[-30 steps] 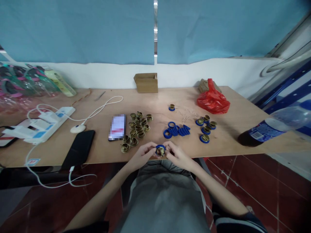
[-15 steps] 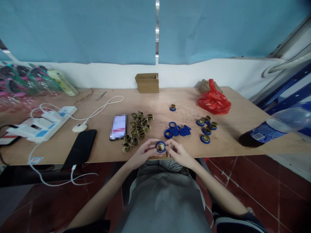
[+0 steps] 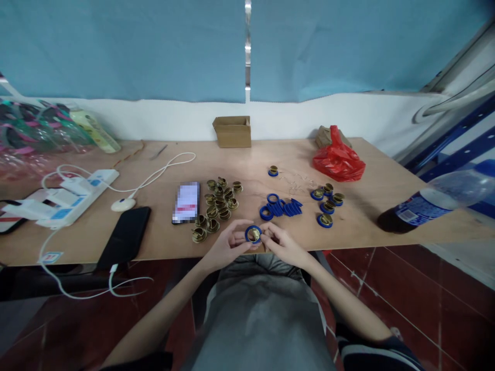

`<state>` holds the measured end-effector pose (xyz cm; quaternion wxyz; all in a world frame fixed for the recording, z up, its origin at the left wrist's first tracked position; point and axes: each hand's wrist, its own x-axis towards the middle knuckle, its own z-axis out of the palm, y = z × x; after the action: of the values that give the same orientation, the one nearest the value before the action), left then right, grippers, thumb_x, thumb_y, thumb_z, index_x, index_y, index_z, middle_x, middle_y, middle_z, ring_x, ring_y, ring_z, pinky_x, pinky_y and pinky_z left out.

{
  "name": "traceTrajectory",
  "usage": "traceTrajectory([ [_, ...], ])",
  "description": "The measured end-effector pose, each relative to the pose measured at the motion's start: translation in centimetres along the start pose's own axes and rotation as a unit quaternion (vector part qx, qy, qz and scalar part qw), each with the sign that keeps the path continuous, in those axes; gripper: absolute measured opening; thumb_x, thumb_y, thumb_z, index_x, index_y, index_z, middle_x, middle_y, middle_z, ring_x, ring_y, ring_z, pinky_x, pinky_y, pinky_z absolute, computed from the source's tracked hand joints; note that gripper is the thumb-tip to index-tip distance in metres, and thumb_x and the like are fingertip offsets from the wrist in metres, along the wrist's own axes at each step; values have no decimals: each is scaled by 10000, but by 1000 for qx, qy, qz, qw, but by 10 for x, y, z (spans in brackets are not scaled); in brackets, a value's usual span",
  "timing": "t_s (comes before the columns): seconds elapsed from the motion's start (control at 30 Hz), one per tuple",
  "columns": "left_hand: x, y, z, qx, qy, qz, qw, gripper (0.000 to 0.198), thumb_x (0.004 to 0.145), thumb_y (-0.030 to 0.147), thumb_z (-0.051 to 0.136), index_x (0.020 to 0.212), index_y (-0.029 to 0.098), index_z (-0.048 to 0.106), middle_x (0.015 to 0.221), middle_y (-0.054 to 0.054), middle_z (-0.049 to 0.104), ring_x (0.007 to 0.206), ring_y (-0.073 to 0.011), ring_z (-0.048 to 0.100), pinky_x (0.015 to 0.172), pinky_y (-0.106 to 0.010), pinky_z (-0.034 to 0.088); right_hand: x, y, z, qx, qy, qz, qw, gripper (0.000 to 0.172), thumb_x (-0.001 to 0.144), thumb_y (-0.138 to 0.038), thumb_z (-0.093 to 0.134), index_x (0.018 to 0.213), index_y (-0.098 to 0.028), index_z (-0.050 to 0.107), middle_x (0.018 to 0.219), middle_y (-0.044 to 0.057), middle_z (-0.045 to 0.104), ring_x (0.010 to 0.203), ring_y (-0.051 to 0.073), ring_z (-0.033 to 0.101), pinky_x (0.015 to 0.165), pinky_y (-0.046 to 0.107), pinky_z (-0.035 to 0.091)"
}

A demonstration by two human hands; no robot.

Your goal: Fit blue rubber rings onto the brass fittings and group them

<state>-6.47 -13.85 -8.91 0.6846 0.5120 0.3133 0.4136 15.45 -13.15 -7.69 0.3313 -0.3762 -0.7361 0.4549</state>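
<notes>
Between my two hands, at the table's front edge, is a blue ring with a brass-coloured metal piece (image 3: 253, 234) inside it. My left hand (image 3: 229, 245) grips the ring from the left, fingers and thumb curled round its edge. From the right, the fingertips of my right hand (image 3: 283, 244) pinch its rim. A pile of brass-coloured round metal pieces (image 3: 218, 203) lies beyond my left hand. Loose blue rings (image 3: 284, 207) lie together just beyond my right hand. Farther right sit several blue rings with brass pieces in them (image 3: 327, 206), and one more (image 3: 273, 170) stands apart.
Left are a lit phone (image 3: 186, 202), a dark phone (image 3: 124, 235), a power strip (image 3: 79, 198) with white cables and clear bottles (image 3: 58, 131). At the back stands a cardboard box (image 3: 232, 132); to the right, a red plastic bag (image 3: 340, 162) and a lying cola bottle (image 3: 419, 208).
The whole view has shifted slightly. My hands keep the ring and brass piece in nearly the same place, with hardly any change in grip.
</notes>
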Motion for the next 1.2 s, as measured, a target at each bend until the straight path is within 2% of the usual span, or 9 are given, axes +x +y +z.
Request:
traceTrajectory([
  [0.2, 1, 5, 0, 11, -15, 0, 1000, 434, 898, 303, 748, 1300, 206, 615, 1239, -105, 741, 1140, -261, 728, 1067, -455, 560, 1, 3, 1, 25, 1, 0, 1000, 364, 1057, -502, 437, 1080, -184, 614, 698, -28, 549, 613, 132, 513, 587, 252, 407],
  [0.3, 1, 4, 0, 9, 10, -7, 1000, 385, 951, 386, 673, 1294, 214, 641, 1283, -102, 699, 1126, -249, 717, 1026, -438, 588, 1, 4, 2, 24, 1, 1, 1000, 354, 1063, -498, 426, 1078, -193, 607, 697, -30, 546, 607, 133, 520, 587, 256, 409],
  [0.47, 2, 4, 0, 47, 52, -24, 997, 392, 959, 456, 640, 1278, 228, 652, 1193, -77, 692, 1012, -196, 711, 933, -359, 618, -1, 2, 2, 18, 7, 0, 1000, 330, 1064, -499, 428, 1071, -203, 574, 676, -38, 541, 597, 135, 525, 587, 256, 411],
  [0.57, 1, 6, 0, 82, 62, -34, 994, 380, 958, 448, 644, 1280, 244, 647, 1160, -62, 703, 1038, -190, 690, 924, -320, 599, -3, 1, 2, 23, 9, -8, 1000, 292, 1071, -476, 422, 1083, -211, 542, 674, -39, 560, 607, 138, 547, 607, 257, 429],
  [0.67, 2, 5, 0, 91, 50, -23, 994, 400, 947, 428, 664, 1295, 236, 627, 1198, -73, 707, 1089, -207, 678, 962, -337, 572, -3, -1, 3, 14, 23, -26, 999, 257, 1074, -441, 429, 1117, -214, 542, 719, -22, 607, 649, 143, 580, 636, 259, 451],
  [0.8, 5, 1, 0, 97, 35, 23, 994, 441, 906, 352, 721, 1303, 194, 609, 1287, -113, 684, 1202, -244, 640, 1049, -377, 517, -3, 0, 5, -12, 47, -44, 998, 235, 1049, -410, 499, 1130, -214, 600, 819, 11, 645, 717, 153, 618, 656, 262, 477],
  [0.9, 5, -1, 1, 110, 34, 29, 993, 471, 881, 296, 740, 1317, 190, 596, 1304, -115, 677, 1221, -247, 633, 1070, -386, 503, -2, 1, 5, -36, 53, -62, 996, 222, 1040, -380, 520, 1119, -217, 650, 895, 38, 656, 758, 164, 613, 669, 275, 487],
  [1.1, 2, 0, 2, 138, 38, 11, 990, 486, 829, 275, 771, 1282, 190, 615, 1181, -81, 706, 1089, -220, 668, 988, -353, 526, -1, 0, 4, -30, 40, -91, 995, 192, 1013, -341, 574, 1090, -234, 714, 1032, 67, 641, 801, 162, 614, 677, 288, 498],
  [1.2, 2, 1, 3, 137, 41, 23, 989, 428, 801, 264, 796, 1189, 191, 630, 1112, -63, 703, 1039, -209, 668, 937, -329, 525, -1, -2, 3, -19, 37, -91, 995, 200, 994, -348, 599, 1120, -231, 702, 997, 61, 643, 765, 158, 600, 672, 295, 498],
])
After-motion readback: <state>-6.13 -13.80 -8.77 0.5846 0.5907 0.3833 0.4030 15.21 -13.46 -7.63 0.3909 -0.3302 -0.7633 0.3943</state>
